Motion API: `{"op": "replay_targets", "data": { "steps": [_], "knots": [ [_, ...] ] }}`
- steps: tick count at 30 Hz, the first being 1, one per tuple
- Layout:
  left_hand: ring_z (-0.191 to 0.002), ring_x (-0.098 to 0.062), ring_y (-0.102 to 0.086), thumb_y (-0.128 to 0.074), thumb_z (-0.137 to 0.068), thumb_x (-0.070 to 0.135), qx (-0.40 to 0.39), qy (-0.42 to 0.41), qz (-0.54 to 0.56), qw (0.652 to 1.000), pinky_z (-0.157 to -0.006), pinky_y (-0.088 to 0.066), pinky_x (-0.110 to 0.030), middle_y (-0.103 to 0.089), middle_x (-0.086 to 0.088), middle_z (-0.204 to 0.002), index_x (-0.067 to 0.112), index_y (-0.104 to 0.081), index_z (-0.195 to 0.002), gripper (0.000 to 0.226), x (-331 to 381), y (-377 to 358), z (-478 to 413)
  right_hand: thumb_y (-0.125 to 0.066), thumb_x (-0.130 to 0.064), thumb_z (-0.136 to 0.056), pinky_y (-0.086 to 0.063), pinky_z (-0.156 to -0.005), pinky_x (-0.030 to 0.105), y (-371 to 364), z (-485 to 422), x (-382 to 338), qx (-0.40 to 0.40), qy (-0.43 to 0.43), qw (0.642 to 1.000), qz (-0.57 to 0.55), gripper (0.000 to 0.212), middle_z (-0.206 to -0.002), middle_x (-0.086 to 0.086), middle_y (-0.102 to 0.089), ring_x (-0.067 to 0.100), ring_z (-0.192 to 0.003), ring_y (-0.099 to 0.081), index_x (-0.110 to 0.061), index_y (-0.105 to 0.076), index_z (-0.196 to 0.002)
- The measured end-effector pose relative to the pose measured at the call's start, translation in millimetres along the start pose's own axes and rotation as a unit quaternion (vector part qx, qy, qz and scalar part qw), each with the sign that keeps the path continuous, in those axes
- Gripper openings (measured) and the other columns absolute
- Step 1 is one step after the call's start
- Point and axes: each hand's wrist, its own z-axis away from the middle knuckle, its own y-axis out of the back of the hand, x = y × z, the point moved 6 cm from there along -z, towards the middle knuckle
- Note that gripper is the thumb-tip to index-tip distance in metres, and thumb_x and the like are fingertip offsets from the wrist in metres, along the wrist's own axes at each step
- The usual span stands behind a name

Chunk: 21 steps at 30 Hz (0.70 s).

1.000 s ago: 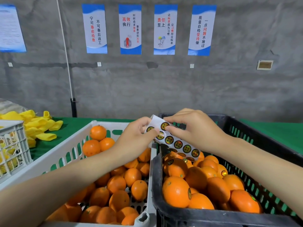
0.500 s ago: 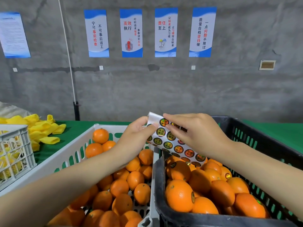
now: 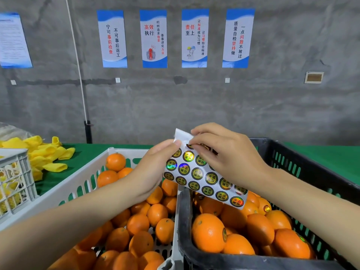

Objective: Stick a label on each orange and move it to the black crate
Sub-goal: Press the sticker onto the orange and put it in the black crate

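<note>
A sheet of round shiny labels [image 3: 204,178] hangs above the gap between two crates. My left hand [image 3: 153,170] pinches its upper left edge with thumb and fingers. My right hand [image 3: 226,158] pinches at a label near the sheet's top, fingers curled over it. The white crate [image 3: 64,190] on the left holds several unlabelled oranges [image 3: 136,225]. The black crate [image 3: 303,168] on the right holds several oranges [image 3: 209,232], some with a label showing.
A green cloth [image 3: 323,154] covers the table. Yellow foam sleeves [image 3: 46,154] lie at the far left behind a small white basket [image 3: 13,180]. A grey wall with blue posters [image 3: 153,38] stands behind.
The sheet and both hands have risen a little in view. My right fingers have moved to the sheet's top edge and curl over a label there.
</note>
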Motion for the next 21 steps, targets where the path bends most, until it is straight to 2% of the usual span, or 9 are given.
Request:
{"op": "replay_targets", "data": {
  "steps": [3,6,8,10,13,16,18,21],
  "knots": [
    [-0.108,-0.038,-0.069,-0.044,-0.104,0.025,-0.003,0.025,0.025,0.999,-0.099,-0.052,-0.051,-0.072,-0.018,-0.115,0.003,-0.063,-0.123,0.034,0.9,1.2,0.5,-0.063,-0.015,-0.095,-0.054,-0.071,0.041,2.0,-1.6,-2.3,0.020,0.020,1.000,0.002,0.010,-0.116,0.003,-0.066,0.023,-0.099,-0.064,-0.012,-0.071,-0.100],
    [-0.102,-0.034,-0.071,-0.048,-0.103,0.024,0.025,0.015,-0.025,0.999,-0.098,-0.053,-0.050,-0.075,-0.015,-0.108,0.009,-0.069,-0.114,0.028,0.2,5.7,2.0,-0.056,-0.018,-0.098,-0.051,-0.084,0.042,0.7,-1.3,4.4,0.020,-0.027,0.997,-0.065,0.012,-0.126,-0.001,-0.062,0.016,-0.110,-0.060,-0.016,-0.067,-0.104],
    [-0.097,-0.030,-0.072,-0.055,-0.100,0.024,0.000,0.000,-0.057,0.998,-0.092,-0.054,-0.044,-0.075,-0.016,-0.104,0.010,-0.073,-0.102,0.023,-0.9,-0.8,4.7,-0.051,-0.020,-0.101,-0.045,-0.093,0.037,-3.6,-0.9,6.3,-0.010,-0.049,0.994,-0.100,0.017,-0.129,-0.004,-0.060,0.008,-0.117,-0.054,-0.019,-0.063,-0.112],
    [-0.089,-0.025,-0.072,-0.063,-0.095,0.025,-0.050,-0.013,-0.089,0.995,-0.082,-0.055,-0.037,-0.075,-0.019,-0.099,0.004,-0.072,-0.094,0.022,-2.2,-13.0,8.3,-0.044,-0.024,-0.104,-0.040,-0.094,0.029,-11.4,-0.4,5.1,-0.061,-0.062,0.989,-0.120,0.025,-0.122,-0.007,-0.065,0.008,-0.113,-0.055,-0.023,-0.056,-0.126],
    [-0.078,-0.015,-0.071,-0.067,-0.088,0.026,-0.091,-0.038,-0.104,0.990,-0.069,-0.055,-0.022,-0.076,-0.012,-0.087,0.005,-0.071,-0.086,0.021,0.6,-25.0,13.3,-0.030,-0.035,-0.105,-0.037,-0.090,0.026,-23.9,2.6,5.0,-0.132,-0.087,0.978,-0.138,0.037,-0.100,-0.003,-0.071,0.014,-0.097,-0.059,-0.028,-0.041,-0.140],
    [-0.081,-0.017,-0.070,-0.062,-0.088,0.022,-0.085,-0.058,-0.103,0.989,-0.072,-0.056,-0.023,-0.075,-0.019,-0.094,-0.004,-0.071,-0.094,0.029,5.7,-24.8,16.0,-0.030,-0.041,-0.106,-0.043,-0.071,0.037,-26.7,4.3,9.8,-0.142,-0.118,0.967,-0.178,0.035,-0.072,0.003,-0.064,0.015,-0.075,-0.058,-0.038,-0.036,-0.140],
    [-0.082,-0.020,-0.069,-0.061,-0.092,0.017,-0.076,-0.066,-0.116,0.988,-0.074,-0.056,-0.025,-0.073,-0.025,-0.097,-0.009,-0.070,-0.098,0.028,7.2,-23.5,16.2,-0.035,-0.041,-0.104,-0.043,-0.063,0.037,-25.2,3.1,12.4,-0.122,-0.131,0.962,-0.204,0.031,-0.065,0.005,-0.061,0.013,-0.065,-0.056,-0.041,-0.040,-0.135],
    [-0.080,-0.021,-0.071,-0.064,-0.085,0.026,-0.080,-0.055,-0.117,0.988,-0.075,-0.057,-0.028,-0.074,-0.023,-0.095,-0.007,-0.071,-0.096,0.036,6.6,-23.4,15.8,-0.045,-0.033,-0.103,-0.044,-0.060,0.032,-24.0,2.4,13.3,-0.106,-0.151,0.953,-0.242,0.026,-0.067,0.004,-0.065,0.014,-0.063,-0.058,-0.040,-0.049,-0.128]
  ]
}}
